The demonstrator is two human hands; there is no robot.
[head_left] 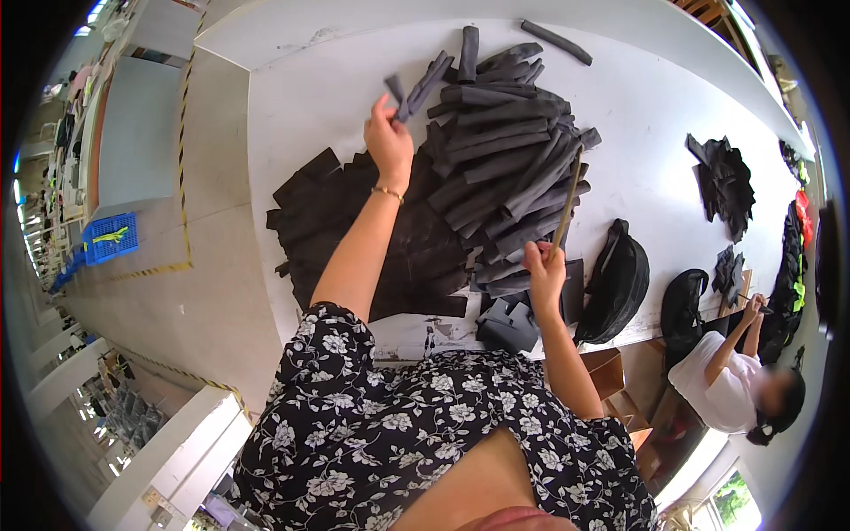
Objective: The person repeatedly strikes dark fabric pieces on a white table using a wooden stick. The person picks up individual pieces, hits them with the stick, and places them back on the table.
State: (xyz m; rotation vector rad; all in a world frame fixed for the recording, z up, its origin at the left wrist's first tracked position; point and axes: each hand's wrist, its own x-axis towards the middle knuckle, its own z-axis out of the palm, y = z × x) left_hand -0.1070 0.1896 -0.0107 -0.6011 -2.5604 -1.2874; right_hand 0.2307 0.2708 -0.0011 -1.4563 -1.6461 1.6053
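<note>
A narrow dark grey fabric piece [394,86] is pinched in the fingers of my left hand [390,146], above the far left part of the white table [319,99]. In my right hand [546,279] is a thin brownish rod [570,199], its far end reaching the right edge of a heap of dark grey fabric tubes [498,139]. Flat black fabric pieces [372,232] lie overlapped under my left forearm. Grey cut pieces [508,325] sit at the near edge, beside my right wrist.
Two black bags [614,285] [684,308] stand to the right along the near edge. Farther right is a black fabric pile [724,182]. A co-worker in white [714,378] works at the right end. One loose tube [556,42] lies at the back.
</note>
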